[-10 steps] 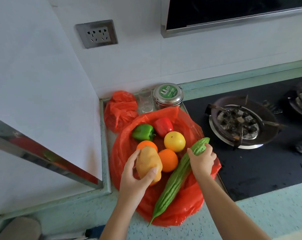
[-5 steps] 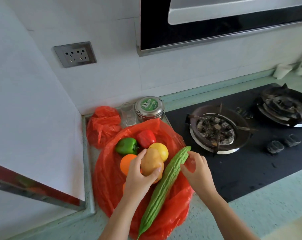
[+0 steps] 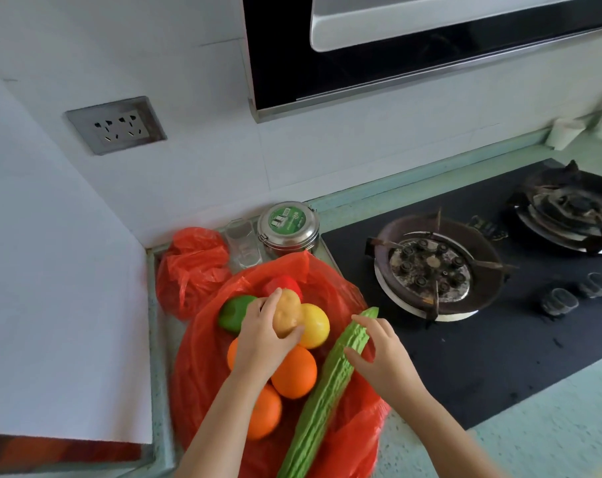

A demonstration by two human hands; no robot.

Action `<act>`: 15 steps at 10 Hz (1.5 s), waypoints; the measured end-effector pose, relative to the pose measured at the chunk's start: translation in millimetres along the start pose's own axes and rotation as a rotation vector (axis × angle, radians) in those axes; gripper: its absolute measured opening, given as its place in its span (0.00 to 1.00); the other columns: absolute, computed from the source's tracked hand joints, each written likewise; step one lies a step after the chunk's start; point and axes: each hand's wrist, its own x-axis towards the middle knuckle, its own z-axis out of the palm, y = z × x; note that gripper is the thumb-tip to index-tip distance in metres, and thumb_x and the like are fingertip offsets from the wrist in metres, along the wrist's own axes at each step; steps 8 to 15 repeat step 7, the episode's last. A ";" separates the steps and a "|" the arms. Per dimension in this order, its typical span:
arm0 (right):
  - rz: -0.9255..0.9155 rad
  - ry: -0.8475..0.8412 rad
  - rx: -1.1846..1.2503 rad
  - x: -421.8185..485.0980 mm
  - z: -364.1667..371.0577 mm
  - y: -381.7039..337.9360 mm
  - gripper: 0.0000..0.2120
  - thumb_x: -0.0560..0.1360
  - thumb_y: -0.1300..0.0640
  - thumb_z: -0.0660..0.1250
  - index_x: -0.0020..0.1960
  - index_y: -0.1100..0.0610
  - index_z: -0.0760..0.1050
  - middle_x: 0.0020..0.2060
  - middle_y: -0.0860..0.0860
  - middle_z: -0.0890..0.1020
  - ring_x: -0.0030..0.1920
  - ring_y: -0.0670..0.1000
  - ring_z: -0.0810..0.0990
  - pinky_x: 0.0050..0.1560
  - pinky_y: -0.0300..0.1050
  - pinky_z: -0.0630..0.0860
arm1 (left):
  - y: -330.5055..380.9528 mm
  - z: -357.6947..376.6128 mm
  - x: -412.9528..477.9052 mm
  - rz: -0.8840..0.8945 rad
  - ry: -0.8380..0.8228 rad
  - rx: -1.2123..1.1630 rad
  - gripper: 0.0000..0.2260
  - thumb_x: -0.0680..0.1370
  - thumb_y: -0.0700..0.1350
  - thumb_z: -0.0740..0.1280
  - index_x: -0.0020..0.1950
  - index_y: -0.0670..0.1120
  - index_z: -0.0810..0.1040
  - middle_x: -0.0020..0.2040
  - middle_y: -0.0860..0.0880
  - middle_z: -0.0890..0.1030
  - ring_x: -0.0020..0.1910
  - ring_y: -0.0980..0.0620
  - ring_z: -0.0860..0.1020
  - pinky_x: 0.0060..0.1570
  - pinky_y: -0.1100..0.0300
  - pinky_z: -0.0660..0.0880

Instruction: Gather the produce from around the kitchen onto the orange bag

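My left hand (image 3: 258, 334) grips the potato (image 3: 286, 317) above the orange bag (image 3: 203, 357) at the worktop's left end. Right hand (image 3: 384, 353) open, fingers spread, thumb touching the bitter gourd (image 3: 322, 398).

The bag (image 3: 203, 360) lies spread on the counter (image 3: 551, 439) at its left end, in the corner by the side wall, just left of the hob (image 3: 465, 367). On the bag, the peppers (image 3: 232, 313) sit toward the back, the lemon (image 3: 315, 326) right of them, the oranges (image 3: 294, 372) in front toward the counter's front edge. The gourd (image 3: 327, 381) lies along the bag's right side, running from back right to front left. The left hand (image 3: 261, 339) holds the potato (image 3: 287, 315) over the peppers and lemon. The right hand (image 3: 382, 353) is just right of the gourd. Behind the bag, against the back wall, stand a tin (image 3: 289, 229), a glass (image 3: 242, 246) left of it, and a second bag (image 3: 192, 267) in the corner.
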 end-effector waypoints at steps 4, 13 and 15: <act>-0.059 -0.058 -0.084 18.9 14.3 -8.5 0.25 0.74 0.50 0.67 0.68 0.49 0.64 0.60 0.45 0.69 0.53 0.40 0.66 0.41 0.25 0.65 | -18.9 -1.9 5.0 -0.060 -0.075 0.132 0.36 0.71 0.55 0.70 0.74 0.54 0.56 0.70 0.46 0.64 0.69 0.46 0.60 0.61 0.53 0.65; -0.063 -0.064 -0.100 21.5 13.9 -13.4 0.25 0.74 0.50 0.66 0.69 0.49 0.63 0.61 0.46 0.69 0.52 0.40 0.66 0.40 0.25 0.66 | -26.3 0.8 0.0 -0.022 -0.028 0.160 0.37 0.70 0.57 0.70 0.74 0.54 0.55 0.72 0.46 0.61 0.70 0.45 0.57 0.64 0.52 0.63; -0.063 -0.064 -0.100 21.5 13.9 -13.4 0.25 0.74 0.50 0.66 0.69 0.49 0.63 0.61 0.46 0.69 0.52 0.40 0.66 0.40 0.25 0.66 | -26.3 0.8 0.0 -0.022 -0.028 0.160 0.37 0.70 0.57 0.70 0.74 0.54 0.55 0.72 0.46 0.61 0.70 0.45 0.57 0.64 0.52 0.63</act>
